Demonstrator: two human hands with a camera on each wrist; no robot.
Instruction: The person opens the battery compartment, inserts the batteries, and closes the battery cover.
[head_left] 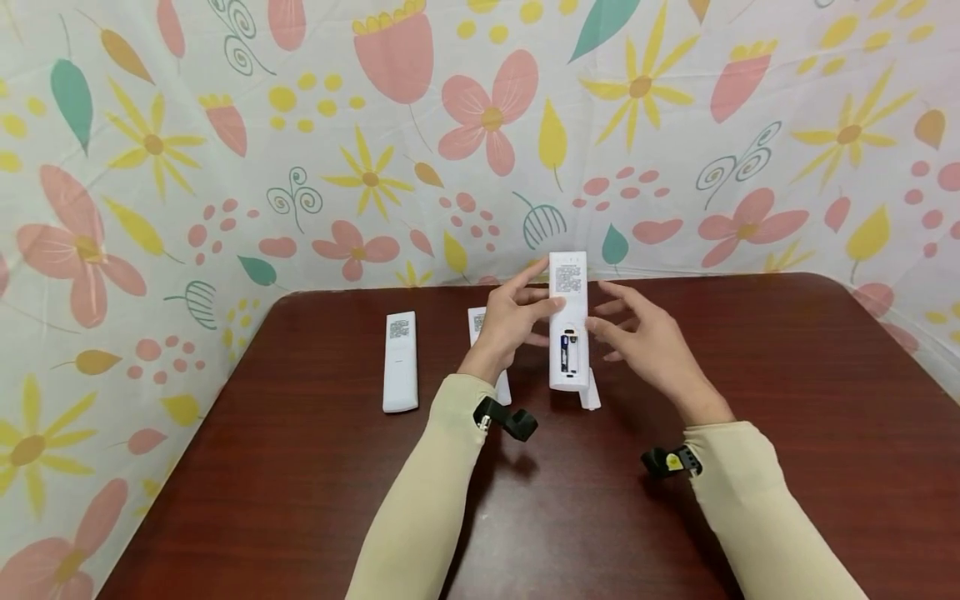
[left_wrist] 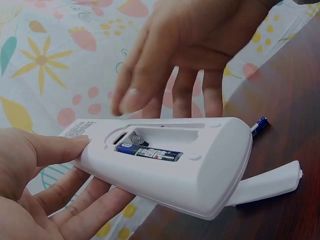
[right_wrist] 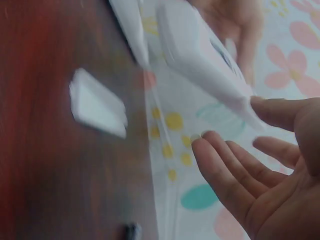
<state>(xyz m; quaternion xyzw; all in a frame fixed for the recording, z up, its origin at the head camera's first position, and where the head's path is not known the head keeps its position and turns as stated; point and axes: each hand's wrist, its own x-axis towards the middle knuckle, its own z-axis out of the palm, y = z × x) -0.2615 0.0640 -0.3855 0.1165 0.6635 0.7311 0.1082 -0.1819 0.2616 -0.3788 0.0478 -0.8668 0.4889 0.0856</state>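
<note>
My left hand [head_left: 512, 321] grips a white remote control [head_left: 567, 283] near its middle, thumb on the back, raised over the table with its battery side facing me. One blue battery [left_wrist: 147, 152] lies in the uncovered compartment, and the slot beside it shows a bare spring [left_wrist: 136, 138]. To the right, my right hand [head_left: 637, 333] is spread with fingers apart, its thumb tip right at the remote's edge. A white battery cover [head_left: 592, 392] lies on the table below the remote. In the left wrist view another blue battery [left_wrist: 260, 126] shows behind the remote.
A second white remote [head_left: 503, 392] lies on the brown table [head_left: 300, 500], partly hidden by my left hand and wrist. Farther left lies a third white remote [head_left: 401, 367], back side up. A flower-patterned cloth [head_left: 480, 200] hangs along the table's far edge.
</note>
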